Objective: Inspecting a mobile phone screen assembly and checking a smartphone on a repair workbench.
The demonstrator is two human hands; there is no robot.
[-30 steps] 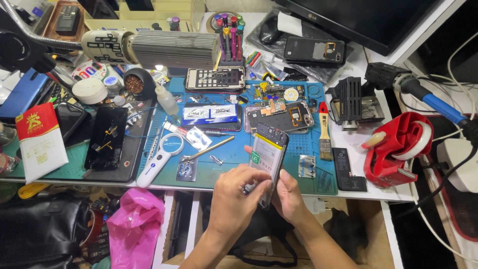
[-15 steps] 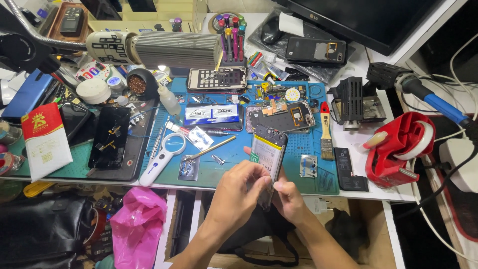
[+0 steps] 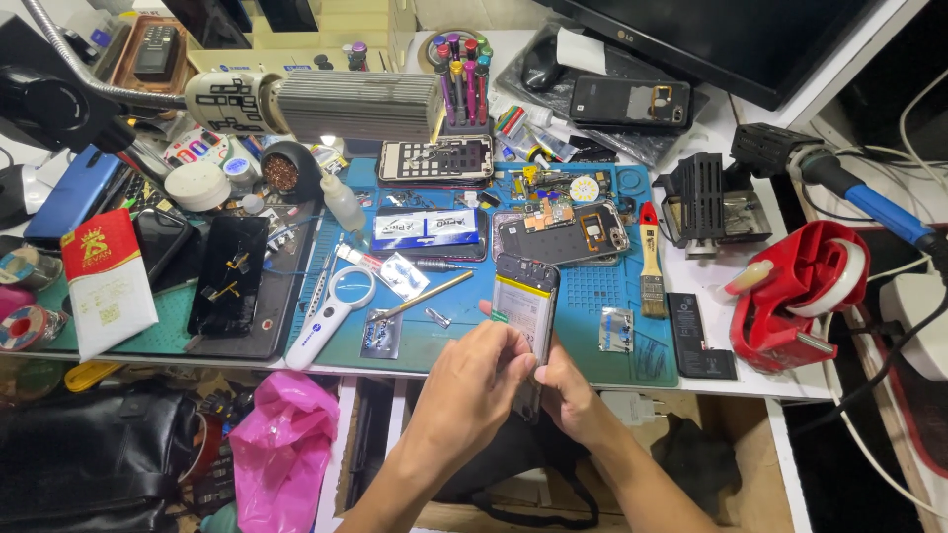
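An opened phone point(image 3: 525, 306) with its back off and battery showing is tilted up over the front edge of the blue work mat point(image 3: 652, 355). My right hand point(image 3: 570, 392) grips its lower right side from underneath. My left hand point(image 3: 474, 387) lies over its lower left part, fingertips pressed on the battery near a small green tab. A magnifying glass point(image 3: 331, 316) and tweezers point(image 3: 420, 296) lie just left of the phone on the mat.
Another opened phone point(image 3: 561, 235), a brush point(image 3: 650, 259), a screwdriver rack point(image 3: 462, 84), a black screen point(image 3: 229, 274) and a red tape dispenser point(image 3: 800, 296) crowd the bench. A monitor point(image 3: 750, 39) stands at the back right; a pink bag point(image 3: 286, 444) hangs below.
My left hand has shifted slightly on the phone's lower part. The phone stays tilted in the same place. The camera view has drifted a little.
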